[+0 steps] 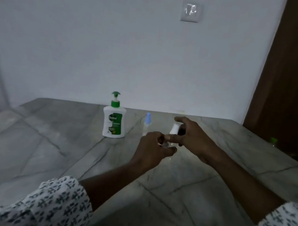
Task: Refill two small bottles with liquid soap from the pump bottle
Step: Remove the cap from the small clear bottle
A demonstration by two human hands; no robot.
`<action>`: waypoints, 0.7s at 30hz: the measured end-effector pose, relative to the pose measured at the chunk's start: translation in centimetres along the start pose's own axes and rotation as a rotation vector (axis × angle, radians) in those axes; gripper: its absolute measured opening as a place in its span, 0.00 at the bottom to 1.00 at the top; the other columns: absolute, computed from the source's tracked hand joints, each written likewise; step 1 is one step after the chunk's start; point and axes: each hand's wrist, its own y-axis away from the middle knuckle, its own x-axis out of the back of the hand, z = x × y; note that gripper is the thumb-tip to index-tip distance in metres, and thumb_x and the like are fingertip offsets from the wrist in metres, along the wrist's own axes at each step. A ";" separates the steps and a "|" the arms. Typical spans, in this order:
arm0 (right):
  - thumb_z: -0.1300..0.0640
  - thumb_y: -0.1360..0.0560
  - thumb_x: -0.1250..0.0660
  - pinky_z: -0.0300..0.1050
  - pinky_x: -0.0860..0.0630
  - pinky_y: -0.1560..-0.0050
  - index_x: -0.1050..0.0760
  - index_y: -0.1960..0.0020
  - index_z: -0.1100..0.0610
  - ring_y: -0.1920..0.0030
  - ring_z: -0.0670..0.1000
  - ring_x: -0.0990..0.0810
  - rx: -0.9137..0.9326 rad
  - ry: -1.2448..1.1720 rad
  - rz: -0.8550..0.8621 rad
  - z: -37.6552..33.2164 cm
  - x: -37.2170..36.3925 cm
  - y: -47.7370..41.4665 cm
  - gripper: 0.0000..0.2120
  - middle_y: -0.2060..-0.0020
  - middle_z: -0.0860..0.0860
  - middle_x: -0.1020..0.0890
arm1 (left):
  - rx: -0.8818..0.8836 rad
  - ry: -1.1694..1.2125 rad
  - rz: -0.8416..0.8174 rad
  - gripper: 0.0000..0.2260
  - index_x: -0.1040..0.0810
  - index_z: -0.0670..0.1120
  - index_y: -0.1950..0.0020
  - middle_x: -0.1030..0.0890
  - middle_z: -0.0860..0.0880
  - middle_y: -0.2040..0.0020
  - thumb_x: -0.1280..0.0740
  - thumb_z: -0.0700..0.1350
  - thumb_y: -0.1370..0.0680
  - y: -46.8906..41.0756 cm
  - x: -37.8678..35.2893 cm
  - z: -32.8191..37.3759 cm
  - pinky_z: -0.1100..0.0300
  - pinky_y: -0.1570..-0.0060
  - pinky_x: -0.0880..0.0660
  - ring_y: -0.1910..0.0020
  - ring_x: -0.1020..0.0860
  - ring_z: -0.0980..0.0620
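Small bottle (165,144) mostly hidden by left hand (151,148) — blurred; contents unclear.

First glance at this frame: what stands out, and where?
The green-and-white pump bottle stands centre on the marble table, a blue-capped small bottle just right of it. In front, the left hand pinches a small clear bottle, blurred, while the right hand grips a white cap-like piece.

Your view is dim and bluish, with a faint pale sheen on the marble table (159,172), motion blur softening your left hand (152,149), and wide-angle bending at the edges.
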 end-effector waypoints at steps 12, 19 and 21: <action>0.50 0.32 0.22 0.53 0.21 0.55 0.22 0.51 0.62 0.60 0.54 0.19 0.029 -0.092 -0.005 0.3 -6.3 -0.4 0.19 0.58 0.57 0.17 | 0.066 0.124 -0.001 0.13 0.19 0.48 0.48 0.15 0.53 0.53 0.23 0.48 0.31 1.3 3.6 -4.3 0.55 0.52 0.18 0.55 0.17 0.57; 0.57 0.24 0.30 0.50 0.23 0.37 0.25 0.34 0.55 0.43 0.51 0.19 0.062 -0.320 -0.138 1.3 -5.4 0.1 0.19 0.44 0.53 0.17 | 0.053 0.129 -0.011 0.14 0.20 0.48 0.46 0.16 0.53 0.51 0.24 0.47 0.29 1.4 3.2 -4.9 0.55 0.51 0.18 0.54 0.17 0.57; 0.57 0.28 0.26 0.51 0.22 0.39 0.26 0.34 0.52 0.45 0.51 0.19 0.098 -0.242 -0.009 1.3 -5.8 0.3 0.24 0.47 0.51 0.18 | 0.047 0.124 -0.017 0.15 0.20 0.48 0.45 0.16 0.53 0.50 0.24 0.48 0.29 1.4 3.0 -4.8 0.55 0.52 0.18 0.54 0.17 0.57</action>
